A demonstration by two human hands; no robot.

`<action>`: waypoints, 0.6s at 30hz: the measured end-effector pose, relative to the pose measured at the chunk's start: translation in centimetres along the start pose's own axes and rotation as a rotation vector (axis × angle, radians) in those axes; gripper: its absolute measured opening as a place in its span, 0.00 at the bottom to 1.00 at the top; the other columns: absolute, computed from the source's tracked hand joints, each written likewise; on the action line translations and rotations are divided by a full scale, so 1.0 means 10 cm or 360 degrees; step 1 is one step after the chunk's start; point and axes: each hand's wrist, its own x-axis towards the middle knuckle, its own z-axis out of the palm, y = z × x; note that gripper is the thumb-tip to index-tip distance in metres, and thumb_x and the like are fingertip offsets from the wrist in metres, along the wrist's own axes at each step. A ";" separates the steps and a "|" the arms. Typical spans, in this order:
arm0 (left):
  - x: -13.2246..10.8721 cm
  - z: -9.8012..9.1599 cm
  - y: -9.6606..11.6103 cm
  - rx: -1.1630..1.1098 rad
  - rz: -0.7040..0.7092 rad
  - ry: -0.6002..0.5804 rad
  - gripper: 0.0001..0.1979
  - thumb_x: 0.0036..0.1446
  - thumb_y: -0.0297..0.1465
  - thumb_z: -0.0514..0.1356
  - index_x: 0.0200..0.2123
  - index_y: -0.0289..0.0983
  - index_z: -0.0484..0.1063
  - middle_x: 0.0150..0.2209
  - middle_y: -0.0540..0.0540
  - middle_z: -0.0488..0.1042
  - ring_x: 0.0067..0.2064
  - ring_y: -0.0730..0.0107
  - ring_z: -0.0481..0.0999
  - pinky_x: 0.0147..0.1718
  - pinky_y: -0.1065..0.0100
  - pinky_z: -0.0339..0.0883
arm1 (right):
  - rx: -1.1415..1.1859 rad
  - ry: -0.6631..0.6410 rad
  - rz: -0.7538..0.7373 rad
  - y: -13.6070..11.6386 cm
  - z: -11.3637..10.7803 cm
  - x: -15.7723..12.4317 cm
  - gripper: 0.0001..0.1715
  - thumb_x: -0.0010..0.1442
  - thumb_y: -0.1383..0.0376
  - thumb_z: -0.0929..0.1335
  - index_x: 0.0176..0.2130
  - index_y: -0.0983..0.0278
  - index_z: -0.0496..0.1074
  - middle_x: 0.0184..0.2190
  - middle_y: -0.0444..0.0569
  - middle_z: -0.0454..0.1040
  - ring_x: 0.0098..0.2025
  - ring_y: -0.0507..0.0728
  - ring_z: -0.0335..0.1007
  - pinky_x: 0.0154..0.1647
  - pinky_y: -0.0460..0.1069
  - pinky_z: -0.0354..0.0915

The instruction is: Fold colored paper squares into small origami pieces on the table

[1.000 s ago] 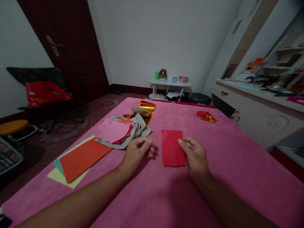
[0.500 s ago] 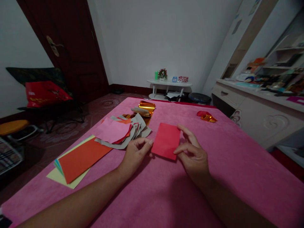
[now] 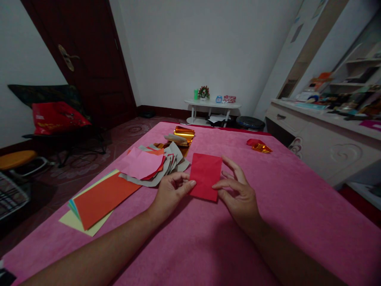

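Observation:
A rectangular piece of red paper (image 3: 205, 174) is held slightly tilted above the pink-covered table (image 3: 190, 246). My left hand (image 3: 175, 188) pinches its lower left edge, thumb on the front face. At the right edge, my right hand (image 3: 239, 192) has its fingers against the paper, the index fingertip on the front and another finger by the upper right corner. Left of my left hand lies a pile of cut paper, pink paper (image 3: 143, 163) on top and grey scraps (image 3: 178, 159) beneath. Nearer to me are orange sheets (image 3: 104, 200) over yellow and blue-green ones.
A gold foil roll (image 3: 186, 134) lies at the table's far side. Red and gold scraps (image 3: 260, 147) rest at the far right. A cluttered white cabinet (image 3: 327, 135) borders the right side; a chair with a red bag (image 3: 58, 117) stands at left.
The red paper has shifted slightly left and turned a little. My left thumb now lies further over its front face, and my right hand has moved left with it.

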 end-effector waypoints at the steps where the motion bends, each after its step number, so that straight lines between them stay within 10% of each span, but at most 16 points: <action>1: 0.00 0.00 0.00 0.0008 0.0006 0.0016 0.10 0.48 0.34 0.66 0.28 0.33 0.73 0.25 0.50 0.72 0.26 0.78 0.67 0.26 0.76 0.59 | -0.0040 0.0011 -0.0003 0.00 0.00 0.00 0.14 0.52 0.76 0.68 0.31 0.58 0.78 0.63 0.45 0.55 0.62 0.62 0.55 0.59 0.62 0.57; 18: 0.00 0.00 0.02 0.0092 0.0028 0.0059 0.09 0.46 0.33 0.66 0.27 0.33 0.74 0.23 0.51 0.72 0.24 0.79 0.66 0.23 0.77 0.58 | -0.0015 -0.0026 -0.0062 -0.03 0.02 0.00 0.20 0.52 0.78 0.66 0.34 0.55 0.79 0.60 0.45 0.59 0.61 0.60 0.56 0.59 0.57 0.59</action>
